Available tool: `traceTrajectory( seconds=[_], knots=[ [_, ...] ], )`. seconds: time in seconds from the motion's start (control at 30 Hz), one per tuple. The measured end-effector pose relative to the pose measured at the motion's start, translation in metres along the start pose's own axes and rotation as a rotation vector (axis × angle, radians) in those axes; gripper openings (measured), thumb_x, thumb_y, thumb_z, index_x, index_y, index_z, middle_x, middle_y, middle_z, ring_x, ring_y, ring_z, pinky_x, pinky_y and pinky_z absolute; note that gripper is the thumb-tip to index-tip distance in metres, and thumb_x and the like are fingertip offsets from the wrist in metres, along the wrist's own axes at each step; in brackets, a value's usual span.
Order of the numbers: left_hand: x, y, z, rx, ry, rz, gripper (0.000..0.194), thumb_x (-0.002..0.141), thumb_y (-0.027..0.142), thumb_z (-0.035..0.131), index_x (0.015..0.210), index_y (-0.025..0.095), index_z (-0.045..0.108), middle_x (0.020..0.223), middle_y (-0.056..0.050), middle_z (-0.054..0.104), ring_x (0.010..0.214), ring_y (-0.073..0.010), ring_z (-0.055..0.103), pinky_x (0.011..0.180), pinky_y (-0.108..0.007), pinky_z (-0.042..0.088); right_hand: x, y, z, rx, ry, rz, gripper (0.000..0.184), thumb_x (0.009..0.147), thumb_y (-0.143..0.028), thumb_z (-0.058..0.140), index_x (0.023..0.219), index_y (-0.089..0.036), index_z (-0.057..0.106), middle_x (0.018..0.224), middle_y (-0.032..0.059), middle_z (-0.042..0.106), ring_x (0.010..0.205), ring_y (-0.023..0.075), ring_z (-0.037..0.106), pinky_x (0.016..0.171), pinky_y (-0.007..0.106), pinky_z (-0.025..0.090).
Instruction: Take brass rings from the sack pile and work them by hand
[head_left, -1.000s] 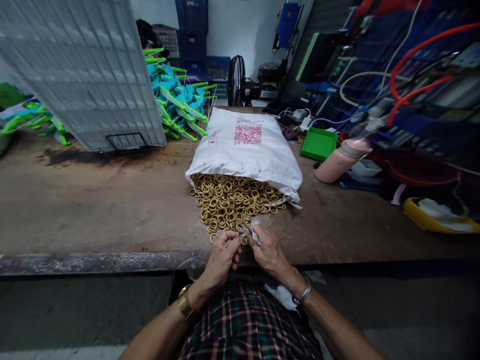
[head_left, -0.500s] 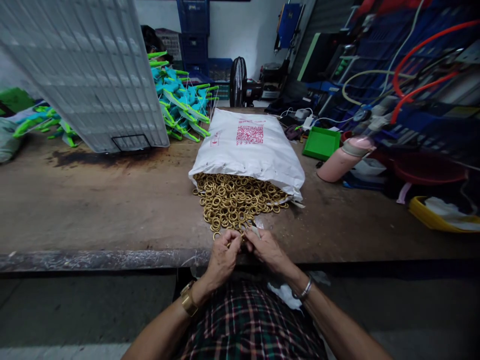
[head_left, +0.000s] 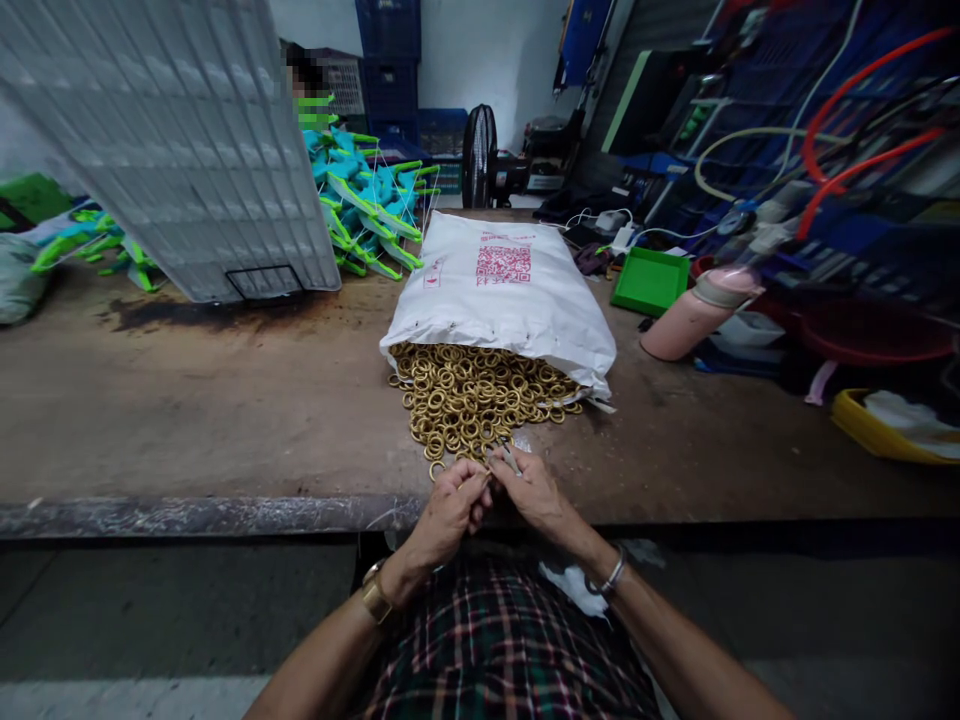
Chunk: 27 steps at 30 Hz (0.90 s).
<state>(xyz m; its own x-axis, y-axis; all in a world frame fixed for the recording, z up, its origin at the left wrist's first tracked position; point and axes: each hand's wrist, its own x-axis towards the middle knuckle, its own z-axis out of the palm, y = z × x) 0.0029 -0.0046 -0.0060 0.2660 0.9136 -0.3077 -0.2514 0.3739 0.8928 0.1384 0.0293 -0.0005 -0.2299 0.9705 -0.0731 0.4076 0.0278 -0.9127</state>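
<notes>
Close together at the table's front edge, my two hands meet just below a heap of brass-coloured rings (head_left: 472, 400). My left hand (head_left: 448, 510) is closed, its thumb and fingertips pinching a ring (head_left: 487, 474) that is mostly covered. In my closed right hand (head_left: 536, 498) is a small flat blade-like tool (head_left: 511, 458), its tip near the held ring. The rings spill toward me from the mouth of a white woven sack (head_left: 450, 310), which lies flat with red print on top. One loose ring (head_left: 437, 470) rests just beyond my left fingers.
A grey ribbed plastic panel (head_left: 225, 180) stands tilted at left. Behind it are green and teal plastic pieces (head_left: 367, 210) and part of another person. To the right sit a green tray (head_left: 651, 280), a pink bottle (head_left: 694, 318) and a yellow basket (head_left: 874, 425). A black fan (head_left: 480, 155) stands behind.
My hands stay in nearly the same place, with small shifts of the fingers around the ring and tool. The whole view has turned slightly.
</notes>
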Motion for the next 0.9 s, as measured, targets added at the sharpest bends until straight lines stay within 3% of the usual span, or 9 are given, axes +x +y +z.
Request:
traceTrajectory(
  seconds=[0.17,0.3,0.5,0.9],
  knots=[
    [-0.001,0.001,0.002,-0.153,-0.013,-0.045,0.03,0.075,0.046,0.058,0.076,0.018,0.046,0.059,0.006,0.046,0.041,-0.0027,0.033,0.037,-0.014,0.022,0.001,0.001,-0.001,-0.035,0.013,-0.003,0.024,0.08,-0.036,0.04,0.065,-0.019,0.048,0.058,-0.0033,0.046,0.055,0.0111,0.042,0.056,0.023,0.033],
    [0.0,0.002,0.001,-0.211,-0.011,-0.032,0.032,0.074,0.046,0.06,0.075,0.018,0.044,0.061,0.006,0.047,0.041,-0.0023,0.033,0.037,-0.014,0.021,-0.002,0.007,-0.003,-0.205,0.04,-0.047,0.02,0.082,-0.029,0.037,0.071,-0.019,0.05,0.059,-0.0024,0.048,0.054,0.0113,0.041,0.054,0.023,0.031],
    [0.003,0.001,-0.002,-0.144,0.023,0.029,0.033,0.075,0.048,0.059,0.074,0.018,0.045,0.06,0.006,0.047,0.042,-0.0025,0.032,0.037,-0.015,0.02,-0.011,0.013,0.0,-0.458,-0.072,-0.214,0.017,0.07,-0.009,0.037,0.074,-0.019,0.051,0.062,0.0002,0.053,0.056,0.0127,0.044,0.056,0.024,0.028],
    [-0.002,0.006,0.0,0.037,0.072,0.103,0.038,0.074,0.054,0.055,0.069,0.018,0.044,0.053,0.008,0.042,0.04,-0.0037,0.029,0.039,-0.018,0.022,-0.01,-0.002,0.0,-0.683,-0.129,-0.134,0.028,0.065,-0.006,0.039,0.087,-0.017,0.054,0.07,0.0044,0.061,0.06,0.0146,0.049,0.056,0.025,0.026]
  ],
)
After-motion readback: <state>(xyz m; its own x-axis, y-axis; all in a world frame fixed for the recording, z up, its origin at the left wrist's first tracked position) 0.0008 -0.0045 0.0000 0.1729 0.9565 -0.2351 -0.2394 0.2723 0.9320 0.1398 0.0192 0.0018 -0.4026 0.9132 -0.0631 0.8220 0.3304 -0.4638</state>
